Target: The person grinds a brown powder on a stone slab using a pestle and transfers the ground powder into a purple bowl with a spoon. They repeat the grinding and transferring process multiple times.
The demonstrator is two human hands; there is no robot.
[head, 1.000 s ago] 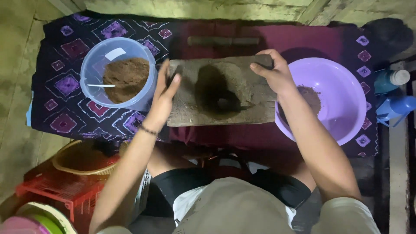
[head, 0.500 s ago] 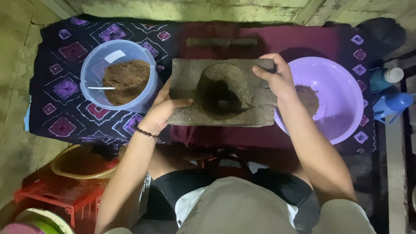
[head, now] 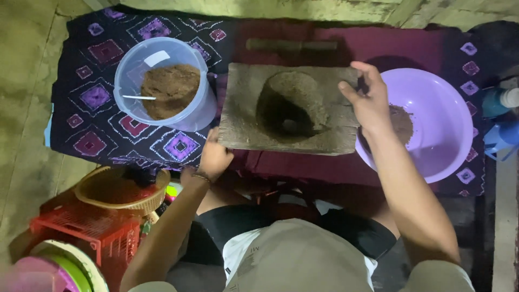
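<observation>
While the stone slab is steadied on the patterned cloth, its near-left corner is gripped by the left hand and its right edge by the right hand, likely to stop rocking. Beyond: clear tub of brown powder, purple basin, roller, concrete floor.

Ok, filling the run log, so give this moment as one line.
left hand: grips stone slab near corner | right hand: holds slab's right edge | purple basin: beside
</observation>
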